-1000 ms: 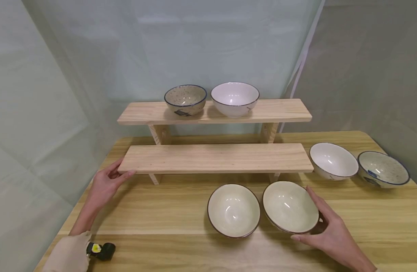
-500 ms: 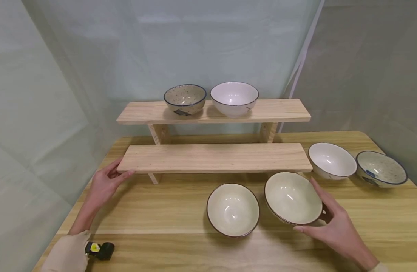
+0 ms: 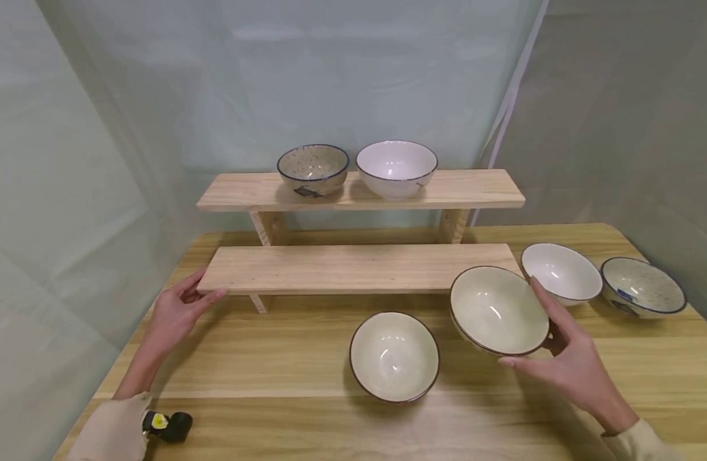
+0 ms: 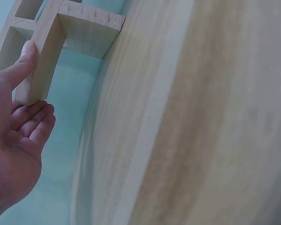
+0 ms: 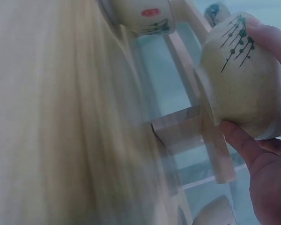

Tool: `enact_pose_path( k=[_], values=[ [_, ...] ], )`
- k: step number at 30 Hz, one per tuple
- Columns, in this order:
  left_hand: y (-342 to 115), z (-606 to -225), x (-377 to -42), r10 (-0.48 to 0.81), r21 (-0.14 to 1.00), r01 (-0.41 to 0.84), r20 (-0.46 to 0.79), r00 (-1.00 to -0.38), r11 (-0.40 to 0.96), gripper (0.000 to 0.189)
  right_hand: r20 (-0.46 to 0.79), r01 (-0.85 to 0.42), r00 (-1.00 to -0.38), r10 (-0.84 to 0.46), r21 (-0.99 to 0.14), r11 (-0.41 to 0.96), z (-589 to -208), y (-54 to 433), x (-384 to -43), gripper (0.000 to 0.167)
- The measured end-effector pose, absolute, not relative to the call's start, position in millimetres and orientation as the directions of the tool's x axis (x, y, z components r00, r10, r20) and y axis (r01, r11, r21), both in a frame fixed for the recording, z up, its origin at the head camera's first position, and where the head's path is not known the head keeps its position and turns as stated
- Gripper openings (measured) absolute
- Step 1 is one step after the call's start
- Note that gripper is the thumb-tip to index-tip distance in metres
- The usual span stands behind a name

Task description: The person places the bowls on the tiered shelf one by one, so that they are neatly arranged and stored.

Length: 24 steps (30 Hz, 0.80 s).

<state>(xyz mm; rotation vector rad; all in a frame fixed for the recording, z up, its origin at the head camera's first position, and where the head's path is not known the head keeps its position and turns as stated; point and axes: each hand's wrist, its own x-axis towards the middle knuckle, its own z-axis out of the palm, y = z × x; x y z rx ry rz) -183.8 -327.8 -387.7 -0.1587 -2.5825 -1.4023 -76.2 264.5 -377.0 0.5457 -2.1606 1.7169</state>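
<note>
My right hand (image 3: pixel 572 362) holds a cream bowl (image 3: pixel 497 310) with a brown rim, thumb at its near side and fingers around its right side. The bowl is tilted and overlaps the front right of the lower shelf board (image 3: pixel 342 269) in the head view. Green dotted sprigs show on the bowl's outer wall (image 5: pixel 243 89) in the right wrist view. At the board's left end, my left hand (image 3: pixel 177 314) grips it, with the thumb on one face and curled fingers at the other in the left wrist view. A matching cream bowl (image 3: pixel 394 357) stands on the table.
On the upper shelf board (image 3: pixel 474 187) sit a speckled blue-rimmed bowl (image 3: pixel 314 168) and a white bowl (image 3: pixel 396 166). Another white bowl (image 3: pixel 561 272) and a second speckled bowl (image 3: pixel 644 286) stand right of the rack on the wooden table (image 3: pixel 261 410). Cloth walls surround it.
My right hand has lifted the cream bowl off the table and carried it forward toward the lower shelf board. The left hand has stayed at the board's end.
</note>
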Motion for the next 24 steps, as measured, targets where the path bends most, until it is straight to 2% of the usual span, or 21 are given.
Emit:
enact_pose_path(
  k=[5, 10, 24],
  values=[
    [-327, -388, -184, 0.006, 0.814, 0.192, 0.226, -0.974, 0.548, 0.072, 0.508, -0.515, -0.857, -0.084, -0.845, 0.141, -372, 264, -86, 0.122],
    [-327, -388, -184, 0.000, 0.812, 0.184, 0.222, -0.975, 0.554, 0.072, 0.523, -0.528, -0.849, -0.078, -0.837, 0.143, -363, 264, -96, 0.120],
    [-327, -388, -184, -0.014, 0.809, 0.162, 0.206, -0.979, 0.565, 0.075, 0.547, -0.534, -0.836, -0.038, -0.796, 0.287, -334, 259, -121, 0.117]
  ],
)
